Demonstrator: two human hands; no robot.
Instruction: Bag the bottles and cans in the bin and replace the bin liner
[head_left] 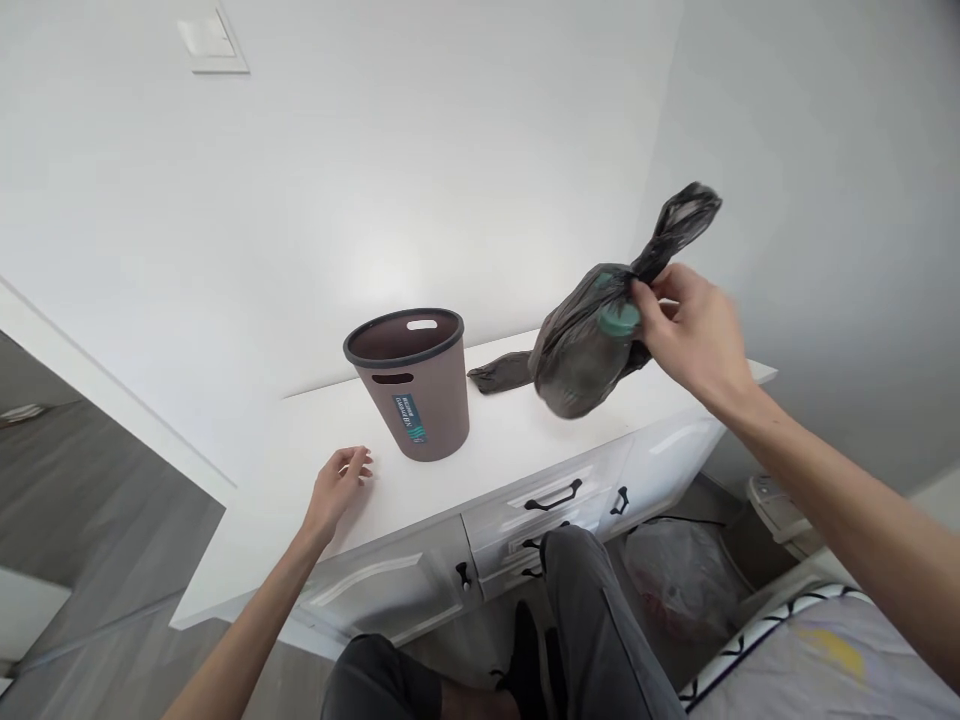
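Note:
Pinched at its neck by my right hand (694, 325), a thin black garbage bag (577, 350) hangs over the right part of the white cabinet top. Its twisted top sticks up past my fingers, and a green lid shows through the plastic. My left hand (343, 488) rests on the cabinet top with loosely bent fingers and holds nothing. Just right of it stands a brown trash bin (431, 405), upright, with a dark rim, handle slots and a blue label. Between bin and bag lies another piece of folded black plastic (501, 373), perhaps a rolled bag.
The white cabinet (397, 585) has black handles and stands against the wall. A light switch (210, 38) is at upper left. Below right are a clear plastic bag (679, 570), a lidded bin (780, 515) and a patterned cushion (832, 655). My knees are close to the drawers.

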